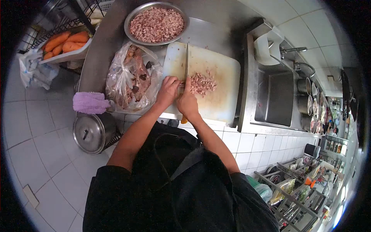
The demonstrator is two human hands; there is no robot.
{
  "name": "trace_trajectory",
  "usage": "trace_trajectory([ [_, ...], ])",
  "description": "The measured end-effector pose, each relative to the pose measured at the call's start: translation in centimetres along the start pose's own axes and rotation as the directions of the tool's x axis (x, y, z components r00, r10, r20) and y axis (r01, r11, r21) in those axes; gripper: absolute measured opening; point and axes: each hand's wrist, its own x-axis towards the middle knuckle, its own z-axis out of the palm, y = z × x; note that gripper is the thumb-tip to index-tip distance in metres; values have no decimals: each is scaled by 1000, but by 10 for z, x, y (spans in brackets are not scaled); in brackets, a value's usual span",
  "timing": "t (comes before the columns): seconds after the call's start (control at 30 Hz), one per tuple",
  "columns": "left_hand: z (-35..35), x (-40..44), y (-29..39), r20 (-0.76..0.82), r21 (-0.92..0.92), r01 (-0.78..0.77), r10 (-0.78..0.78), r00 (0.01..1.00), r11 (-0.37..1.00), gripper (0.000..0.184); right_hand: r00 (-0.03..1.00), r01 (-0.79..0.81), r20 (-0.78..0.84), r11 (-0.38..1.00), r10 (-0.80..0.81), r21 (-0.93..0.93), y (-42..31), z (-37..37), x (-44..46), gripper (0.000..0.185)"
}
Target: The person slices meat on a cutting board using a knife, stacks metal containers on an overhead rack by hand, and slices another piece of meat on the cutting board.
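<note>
Clock used here: 12 is straight away from the person, 6 is their belly.
Knife: on the cutting board (227,79), left of its middle, blade (187,58) reaching up toward 12.
Right hand (188,103): clenched round the knife's handle, one finger seemingly stretched out along the blade. A bit of yellow handle (184,120) pokes out at 6.
Left hand (168,91): on the 9 o'clock side of the blade, fingers bent, tips super close to the steel. Looks like it's steadying some meat, but the fingers hide it, so I can't tell what it really grips.
Chopped meat (203,83): loose pile on the board at about 3 from the right hand's fingertip.
Cutting tips: imo curl those left fingertips right under and let the knuckles guide the blade. Short, even strokes, tip low, and back the left hand off a little per cut so the bits match. Nudge the pile away if it crowds the edge.
Which way it points: tip at 12, butt at 6, so the knife's long axis runs pretty much straight out from the body, barely any slant.
Round the board: metal bowl (128,24) of diced meat at 11, plastic bag (116,79) of meat chunks at 9, sink (273,96) at 3.
</note>
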Motion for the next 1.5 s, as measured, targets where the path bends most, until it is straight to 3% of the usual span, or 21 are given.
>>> trace_trajectory([
  [0.1,-3,0,-2,22,-18,-20,21,1000,1000,30,1000,12,21,1000,-12,-26,-3,-10,9,88],
  [0.2,-7,3,3,-6,-52,14,-15,1000,999,27,995,-19,100,996,10,85,-6,-26,16,87],
  [0.3,-9,0,6,-131,103,63,-49,990,993,26,998,11,53,999,-13,43,-8,-17,12,85],
  [0.4,-8,-4,0,-22,109,61,-59,998,992,26,1000,-12,-2,1000,12,10,-16,-3,3,91],
  [0.7,-5,-8,-5,-20,19,86,-86,996,996,26,997,-16,77,999,12,47,-11,-14,18,91],
  [0.8,-10,-6,-2,11,46,89,-89,996,995,30,1000,-9,-8,1000,9,15,-17,4,12,91],
  [0.9,-14,-5,-1,-11,20,61,-61,998,998,32,999,19,42,1000,-18,-14,-14,-5,19,87],
  [1.03,-11,-8,-7,-53,-39,58,-60,997,998,31,991,-50,128,995,38,89,-19,-18,26,88],
  [1.23,-12,-1,-11,-103,-88,90,-99,990,992,26,1000,2,9,1000,-2,6,-17,11,21,92],
  [1.33,-12,1,-11,-104,-97,81,-91,990,992,21,986,-87,144,995,79,52,-18,-4,26,91],
  [1.5,-12,-6,-10,-89,-141,126,-139,986,982,19,999,43,26,998,-44,52,-14,9,23,89],
])
